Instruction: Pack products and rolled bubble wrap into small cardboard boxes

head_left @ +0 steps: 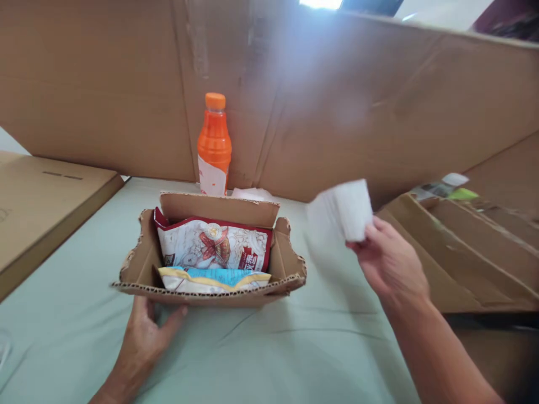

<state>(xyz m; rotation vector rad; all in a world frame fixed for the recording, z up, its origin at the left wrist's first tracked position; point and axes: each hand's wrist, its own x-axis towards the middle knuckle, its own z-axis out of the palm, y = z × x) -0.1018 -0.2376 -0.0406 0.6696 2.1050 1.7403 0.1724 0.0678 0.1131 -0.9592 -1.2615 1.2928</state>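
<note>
An open-topped cardboard box point(219, 214) with ragged cut edges stands in front of me. Inside it, a red-and-white printed food pouch point(210, 247) leans at the back, and a blue, yellow and white packet point(223, 277) sits toward the front. My left hand point(145, 334) is at the box's front left corner, thumb along the front wall; its fingertips are hidden by the box. To the right of the box, my right hand point(389, 264) pinches a piece of white tissue paper point(352, 212) above the table. The paper's left part is blurred.
Behind the box stands an orange bottle point(214, 143), with a white item point(252, 194) beside it. A flat cardboard carton point(46, 207) lies left. On the right is a cardboard structure point(455, 264) with a white-capped item point(455, 179). A tall cardboard wall point(357, 112) closes off the back.
</note>
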